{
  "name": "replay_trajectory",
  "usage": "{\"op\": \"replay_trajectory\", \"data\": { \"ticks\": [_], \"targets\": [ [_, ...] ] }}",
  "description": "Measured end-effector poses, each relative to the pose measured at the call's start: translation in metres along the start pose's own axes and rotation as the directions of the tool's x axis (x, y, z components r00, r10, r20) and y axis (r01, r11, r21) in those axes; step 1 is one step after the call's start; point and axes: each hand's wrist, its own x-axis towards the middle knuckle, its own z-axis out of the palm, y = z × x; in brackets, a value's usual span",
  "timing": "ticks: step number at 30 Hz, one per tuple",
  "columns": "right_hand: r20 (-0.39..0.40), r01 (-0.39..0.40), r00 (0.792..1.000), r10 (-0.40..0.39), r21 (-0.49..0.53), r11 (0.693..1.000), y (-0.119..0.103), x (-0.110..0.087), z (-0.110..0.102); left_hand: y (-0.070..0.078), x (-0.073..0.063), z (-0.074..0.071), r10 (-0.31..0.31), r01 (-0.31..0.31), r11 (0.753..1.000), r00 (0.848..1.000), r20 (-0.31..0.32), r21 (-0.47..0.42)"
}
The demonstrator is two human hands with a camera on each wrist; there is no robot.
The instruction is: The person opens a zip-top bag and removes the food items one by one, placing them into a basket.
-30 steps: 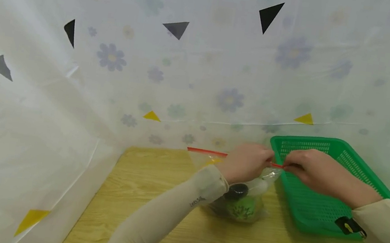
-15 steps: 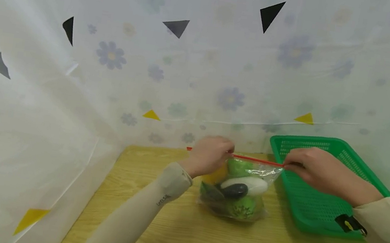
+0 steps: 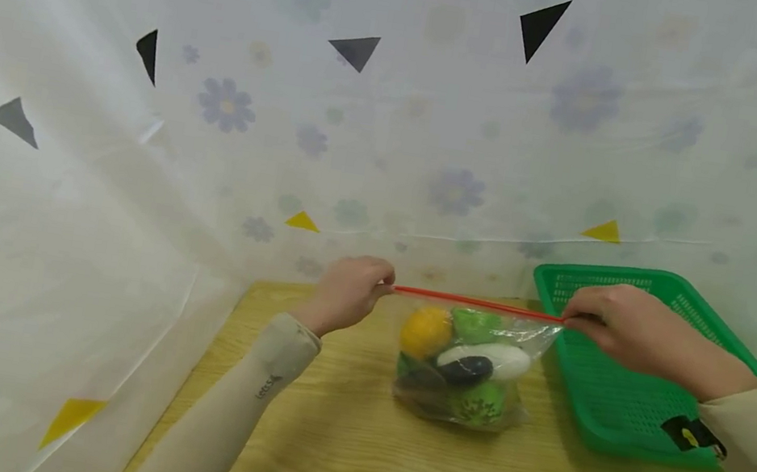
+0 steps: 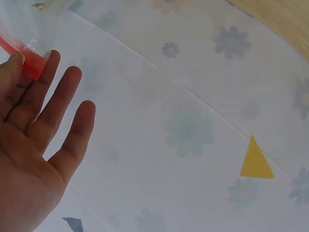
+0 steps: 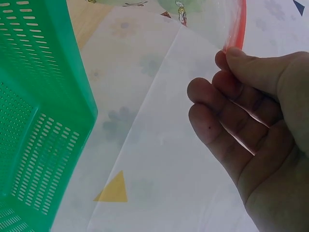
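A clear zip bag (image 3: 532, 336) with a red seal strip stands on the table, holding a yellow-orange round fruit (image 3: 426, 331), a white elongated item (image 3: 510, 362), a dark eggplant-like one (image 3: 467, 370) and green produce (image 3: 481, 405). My left hand (image 3: 348, 293) pinches the strip's left end between thumb and index finger; its other fingers spread loosely in the left wrist view. At the opposite end, my right hand (image 3: 635, 336) pinches the corner of the strip, which runs straight between both hands. In the right wrist view the red strip (image 5: 238, 29) meets thumb and fingertip.
A green plastic basket (image 3: 587, 414) with slotted walls stands right of the bag, beneath my right forearm. The wood-grain table (image 3: 331, 457) meets a whitish flowered sheet (image 3: 391, 148) behind, and plain sheeting rises on the left.
My left hand has slid leftward along the red strip from near the right hand to the strip's left end, uncovering the bag's contents. The right hand keeps its pinch at the right corner.
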Motion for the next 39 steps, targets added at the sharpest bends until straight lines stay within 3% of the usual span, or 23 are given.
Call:
{"op": "replay_trajectory", "data": {
  "ticks": [8, 11, 14, 20, 25, 28, 31, 34, 36, 39],
  "targets": [
    [0.008, -0.009, 1.0, 0.009, -0.004, 1.0, 0.004, 0.0, 0.001, -0.007, -0.008, -0.001, -0.015, 0.016, 0.997, 1.0, 0.017, -0.073],
    [0.003, -0.011, 1.0, 0.011, 0.0, 1.0, 0.003, 0.001, 0.003, -0.007, -0.009, 0.001, -0.018, 0.024, 0.987, 0.999, 0.039, -0.158],
    [0.002, -0.012, 1.0, 0.012, 0.013, 1.0, 0.0, 0.004, 0.003, -0.005, -0.008, 0.002, -0.033, 0.054, 0.959, 0.996, 0.078, -0.277],
    [0.009, -0.01, 1.0, 0.01, 0.02, 1.0, -0.007, 0.011, 0.003, 0.001, -0.005, 0.01, -0.053, 0.108, 0.859, 0.991, 0.123, -0.5],
    [0.013, -0.02, 1.0, 0.02, 0.014, 1.0, -0.012, 0.014, 0.002, 0.006, -0.006, 0.019, -0.05, 0.108, 0.755, 0.993, 0.108, -0.647],
    [-0.013, -0.013, 1.0, 0.013, 0.013, 1.0, -0.017, 0.017, 0.001, 0.009, -0.007, 0.023, -0.056, 0.098, 0.71, 0.995, 0.083, -0.697],
    [-0.103, 0.061, 0.993, -0.06, 0.007, 0.998, -0.025, 0.023, 0.001, 0.011, -0.007, 0.027, -0.067, 0.093, 0.673, 0.996, 0.065, -0.734],
    [-0.184, 0.172, 0.968, -0.171, -0.009, 0.985, -0.037, 0.034, 0.005, 0.014, -0.008, 0.032, -0.081, 0.096, 0.63, 0.995, 0.057, -0.771],
    [-0.161, 0.205, 0.966, -0.201, 0.002, 0.979, -0.047, 0.043, 0.008, 0.017, -0.008, 0.036, -0.098, 0.105, 0.595, 0.994, 0.058, -0.797],
    [0.012, 0.149, 0.989, -0.149, 0.044, 0.988, -0.059, 0.058, 0.013, 0.021, -0.009, 0.042, -0.13, 0.124, 0.532, 0.99, 0.064, -0.838]
  ]
}}
